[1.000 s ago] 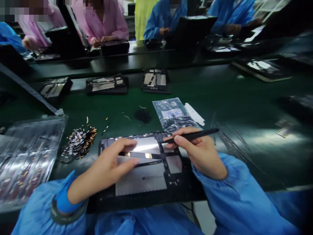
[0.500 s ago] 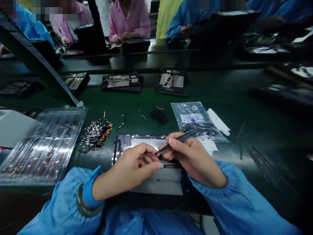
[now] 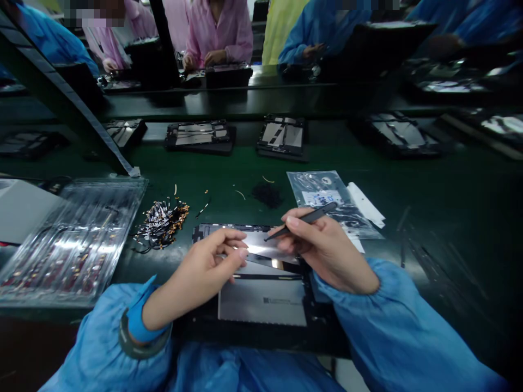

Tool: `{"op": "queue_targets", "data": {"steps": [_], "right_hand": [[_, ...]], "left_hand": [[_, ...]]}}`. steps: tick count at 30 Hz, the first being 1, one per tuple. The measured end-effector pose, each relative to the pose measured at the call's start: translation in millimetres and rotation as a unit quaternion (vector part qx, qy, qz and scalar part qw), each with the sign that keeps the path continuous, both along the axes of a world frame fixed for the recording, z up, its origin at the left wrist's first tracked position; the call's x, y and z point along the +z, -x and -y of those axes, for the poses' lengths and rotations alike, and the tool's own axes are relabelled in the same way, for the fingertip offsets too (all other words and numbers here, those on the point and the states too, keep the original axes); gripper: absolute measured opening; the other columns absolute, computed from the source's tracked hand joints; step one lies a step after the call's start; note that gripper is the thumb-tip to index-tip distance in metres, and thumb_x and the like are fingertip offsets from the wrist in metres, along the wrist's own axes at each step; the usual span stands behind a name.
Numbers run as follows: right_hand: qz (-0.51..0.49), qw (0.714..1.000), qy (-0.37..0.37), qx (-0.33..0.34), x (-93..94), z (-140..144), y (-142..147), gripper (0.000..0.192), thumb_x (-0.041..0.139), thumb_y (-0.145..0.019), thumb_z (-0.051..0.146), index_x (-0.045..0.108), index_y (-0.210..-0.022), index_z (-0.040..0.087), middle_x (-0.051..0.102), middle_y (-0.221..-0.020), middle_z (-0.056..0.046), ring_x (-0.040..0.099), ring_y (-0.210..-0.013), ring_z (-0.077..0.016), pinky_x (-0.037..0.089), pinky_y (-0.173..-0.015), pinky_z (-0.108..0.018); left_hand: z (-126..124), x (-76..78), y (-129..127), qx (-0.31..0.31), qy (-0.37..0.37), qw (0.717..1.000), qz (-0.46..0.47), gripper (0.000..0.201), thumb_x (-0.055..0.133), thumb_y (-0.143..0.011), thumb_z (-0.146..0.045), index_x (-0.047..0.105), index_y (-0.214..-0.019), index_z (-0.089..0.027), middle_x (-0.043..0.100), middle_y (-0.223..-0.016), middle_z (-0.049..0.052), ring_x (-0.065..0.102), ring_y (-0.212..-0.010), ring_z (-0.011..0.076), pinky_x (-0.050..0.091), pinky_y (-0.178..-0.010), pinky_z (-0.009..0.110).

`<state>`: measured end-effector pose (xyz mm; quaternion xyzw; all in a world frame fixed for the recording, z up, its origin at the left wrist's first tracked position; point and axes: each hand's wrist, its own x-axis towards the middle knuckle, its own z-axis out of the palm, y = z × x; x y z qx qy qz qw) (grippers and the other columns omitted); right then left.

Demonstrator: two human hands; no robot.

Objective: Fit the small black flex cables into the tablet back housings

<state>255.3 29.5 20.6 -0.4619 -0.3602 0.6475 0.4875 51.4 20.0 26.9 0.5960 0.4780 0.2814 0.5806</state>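
An opened tablet frame with shiny metal panels lies on the dark work surface right in front of me. My left hand rests on its upper left part, fingertips pinched together on a small part or strip; what they hold is too small to tell. My right hand grips black tweezers, whose tip points left and down at the frame's upper middle, close to my left fingertips. Both arms wear blue sleeves.
A pile of small flex connectors lies left of the frame, beside a clear plastic tray. A clear bag with a label and a white strip sit behind my right hand. Other frames lie further back; several people work opposite.
My view has shifted from the right toward the left. My left fingers have pulled together from a flat press, and the tweezers' tip has dropped toward the frame's upper middle.
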Motion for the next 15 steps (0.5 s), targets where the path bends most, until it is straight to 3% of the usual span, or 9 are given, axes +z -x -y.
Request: {"op": "queue_targets", "data": {"steps": [4,7,11,15], "right_hand": [[0.004,0.998,0.011,0.054,1.5,6,10,0.033,0.075,-0.07,0.045,0.06,-0.079,0.018,0.067,-0.056,-0.002,0.06,-0.047,-0.0117,0.048,-0.045,-0.019],[0.007,0.998,-0.001,0.055,6.5,10,12,0.034,0.077,-0.067,0.047,0.06,-0.077,0.018,0.068,-0.061,-0.003,0.062,-0.049,-0.012,0.05,-0.047,-0.019],[0.012,0.999,-0.042,0.027,18.6,23,5,0.03,0.078,-0.068,0.046,0.061,-0.076,0.022,0.071,-0.07,-0.003,0.066,-0.053,-0.0146,0.056,-0.051,-0.023],[-0.039,0.998,-0.024,0.04,25.9,54,17,0.025,0.077,-0.071,0.043,0.062,-0.076,0.024,0.071,-0.068,-0.002,0.07,-0.063,-0.017,0.058,-0.055,-0.023]], "left_hand": [[3,0.3,-8,-0.055,0.058,0.995,0.055,0.035,0.057,-0.081,-0.036,0.054,-0.11,-0.016,0.063,-0.092,0.008,0.064,-0.078,0.0171,0.055,-0.051,0.022],[7,1.6,-4,-0.057,0.031,0.997,0.046,0.031,0.053,-0.084,-0.033,0.054,-0.109,-0.016,0.064,-0.089,0.008,0.064,-0.078,0.0168,0.055,-0.053,0.023],[18,4.2,19,0.009,-0.135,0.99,-0.045,0.023,0.046,-0.088,-0.023,0.057,-0.107,-0.018,0.062,-0.094,0.006,0.063,-0.076,0.0141,0.052,-0.057,0.023],[44,1.0,53,0.164,-0.326,0.92,-0.142,0.019,0.047,-0.087,-0.015,0.057,-0.102,-0.022,0.055,-0.104,0.004,0.058,-0.085,0.0145,0.051,-0.067,0.026]]}}
